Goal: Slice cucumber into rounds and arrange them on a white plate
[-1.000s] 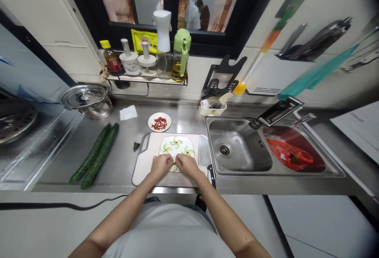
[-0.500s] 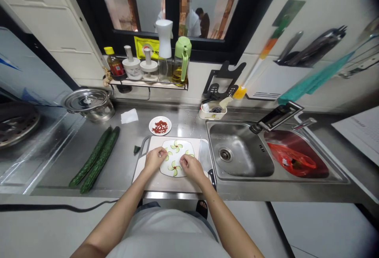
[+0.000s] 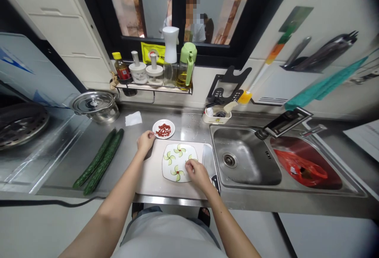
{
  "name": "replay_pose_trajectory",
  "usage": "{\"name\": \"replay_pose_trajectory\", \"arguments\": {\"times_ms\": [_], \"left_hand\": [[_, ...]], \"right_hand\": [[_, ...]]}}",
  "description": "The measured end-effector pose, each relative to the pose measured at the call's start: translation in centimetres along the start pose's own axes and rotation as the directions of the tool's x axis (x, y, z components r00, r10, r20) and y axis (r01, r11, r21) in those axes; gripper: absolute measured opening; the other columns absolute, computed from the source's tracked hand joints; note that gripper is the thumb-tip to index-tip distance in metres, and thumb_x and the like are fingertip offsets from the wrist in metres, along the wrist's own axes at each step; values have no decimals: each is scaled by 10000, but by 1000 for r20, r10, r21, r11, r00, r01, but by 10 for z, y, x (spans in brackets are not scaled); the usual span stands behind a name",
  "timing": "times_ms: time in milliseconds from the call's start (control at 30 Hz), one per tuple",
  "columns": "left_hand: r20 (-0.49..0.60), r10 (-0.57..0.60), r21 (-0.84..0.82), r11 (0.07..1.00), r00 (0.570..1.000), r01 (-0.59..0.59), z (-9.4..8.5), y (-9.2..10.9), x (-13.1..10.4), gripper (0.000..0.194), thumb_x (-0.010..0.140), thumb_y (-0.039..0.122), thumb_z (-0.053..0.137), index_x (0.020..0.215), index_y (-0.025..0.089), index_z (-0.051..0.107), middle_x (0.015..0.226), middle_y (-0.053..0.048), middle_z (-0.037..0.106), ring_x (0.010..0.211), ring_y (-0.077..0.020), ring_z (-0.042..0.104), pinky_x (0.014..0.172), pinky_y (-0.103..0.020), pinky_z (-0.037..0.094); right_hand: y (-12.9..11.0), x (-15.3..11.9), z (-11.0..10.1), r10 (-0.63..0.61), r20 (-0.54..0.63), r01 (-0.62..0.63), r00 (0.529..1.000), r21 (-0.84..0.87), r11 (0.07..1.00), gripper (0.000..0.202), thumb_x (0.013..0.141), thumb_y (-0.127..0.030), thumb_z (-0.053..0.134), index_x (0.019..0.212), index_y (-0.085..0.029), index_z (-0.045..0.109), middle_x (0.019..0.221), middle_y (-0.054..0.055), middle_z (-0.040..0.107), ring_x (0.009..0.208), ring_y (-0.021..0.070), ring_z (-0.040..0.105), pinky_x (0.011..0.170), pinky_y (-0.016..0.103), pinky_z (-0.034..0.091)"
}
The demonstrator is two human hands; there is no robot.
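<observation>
A white squarish plate (image 3: 166,173) lies on the pale cutting board (image 3: 148,185), bearing pinwheels of thin green-edged cucumber slices (image 3: 177,172), some with red centres. My left hand (image 3: 145,143) is at the left rim of a small white dish (image 3: 155,129) of small red pieces like goji berries (image 3: 164,130). Its fingers are closed together; anything between them is too small to see. Over the plate's right side, my right hand (image 3: 197,173) is pinched beside a pinwheel it partly covers. What it holds, if anything, is hidden.
A knife (image 3: 215,182) lies along the board's right edge, beside the sink (image 3: 245,127). Two whole cucumbers (image 3: 102,163) lie to the left, near a lidded steel pot (image 3: 97,108) and a white tissue (image 3: 133,118). Behind is a condiment shelf (image 3: 156,87).
My left hand has moved from the plate's left side up and left to the small dish's edge, uncovering the left pinwheel. My right hand stays over the plate's right side. The view has shifted slightly.
</observation>
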State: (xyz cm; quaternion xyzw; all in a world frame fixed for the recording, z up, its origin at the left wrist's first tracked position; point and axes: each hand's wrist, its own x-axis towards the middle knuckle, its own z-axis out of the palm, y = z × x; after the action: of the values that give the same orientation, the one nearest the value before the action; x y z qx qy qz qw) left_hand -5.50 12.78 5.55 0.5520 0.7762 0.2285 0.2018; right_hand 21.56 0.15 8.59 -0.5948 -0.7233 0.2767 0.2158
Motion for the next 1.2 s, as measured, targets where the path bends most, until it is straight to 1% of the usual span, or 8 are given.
{"name": "replay_pose_trajectory", "arguments": {"times_ms": [100, 200, 300, 367, 500, 667, 933, 1200], "left_hand": [[66, 74, 88, 993, 995, -80, 0, 4, 10, 236, 828, 378, 510, 968, 255, 656, 977, -30, 691, 937, -190, 598, 813, -281, 395], [147, 155, 187, 966, 977, -181, 1, 11, 16, 248, 841, 382, 487, 978, 276, 664, 1045, -33, 676, 982, -208, 584, 865, -317, 377], [191, 141, 296, 935, 971, -194, 3, 17, 23, 274, 866, 338, 440, 1009, 283, 668, 1102, -53, 656, 1010, -227, 573, 879, -348, 368], [216, 129, 336, 921, 968, -198, 4, 19, 29, 303, 876, 310, 414, 1049, 285, 661, 1138, -67, 640, 1021, -232, 568, 874, -349, 368], [269, 147, 359, 902, 952, -241, 6, 21, 40, 313, 868, 318, 427, 1077, 296, 659, 1157, -74, 627, 1040, -243, 557, 884, -354, 357], [331, 188, 366, 878, 925, -310, 8, 24, 47, 309, 855, 305, 441, 1064, 294, 667, 1130, -81, 636, 1040, -240, 553, 888, -353, 342], [365, 194, 432, 831, 911, -350, 10, 27, 52, 277, 822, 301, 472, 1013, 256, 667, 1052, -102, 654, 1010, -253, 554, 866, -365, 333], [343, 205, 440, 827, 917, -350, 10, 24, 52, 273, 829, 346, 465, 952, 228, 678, 1031, -115, 655, 1004, -269, 565, 865, -381, 341]], "right_hand": [[0, 0, -1, 9, 0, -9, 1000, -1, 1000, 196, 850, -278, 419, 780, -193, 581, 726, 19, 591, 656, 129, 499, 600, 214, 329], [0, 1, -3, 30, 6, -30, 1000, -11, 999, 208, 855, -279, 408, 784, -192, 583, 718, 19, 590, 652, 132, 504, 595, 215, 330], [1, 0, -5, 45, 14, -45, 999, -12, 999, 207, 856, -282, 410, 806, -195, 591, 729, 20, 600, 654, 132, 511, 591, 214, 332], [1, 0, -5, 49, 15, -49, 999, -6, 999, 203, 856, -286, 415, 823, -195, 593, 736, 22, 607, 657, 133, 516, 592, 213, 334], [1, -2, -7, 55, 12, -55, 998, -6, 998, 204, 857, -294, 417, 819, -195, 592, 745, 26, 610, 663, 136, 524, 593, 214, 334], [0, -2, -7, 42, 13, -41, 999, -15, 999, 201, 860, -285, 412, 822, -191, 586, 766, 28, 611, 674, 134, 527, 610, 216, 342], [1, -3, -7, 37, 8, -37, 999, -22, 999, 195, 858, -276, 419, 818, -196, 593, 748, 22, 609, 667, 133, 521, 602, 213, 340], [2, -3, -5, 61, 16, -61, 998, -4, 998, 202, 856, -281, 425, 841, -194, 607, 757, 26, 619, 669, 136, 527, 605, 217, 342]]}}
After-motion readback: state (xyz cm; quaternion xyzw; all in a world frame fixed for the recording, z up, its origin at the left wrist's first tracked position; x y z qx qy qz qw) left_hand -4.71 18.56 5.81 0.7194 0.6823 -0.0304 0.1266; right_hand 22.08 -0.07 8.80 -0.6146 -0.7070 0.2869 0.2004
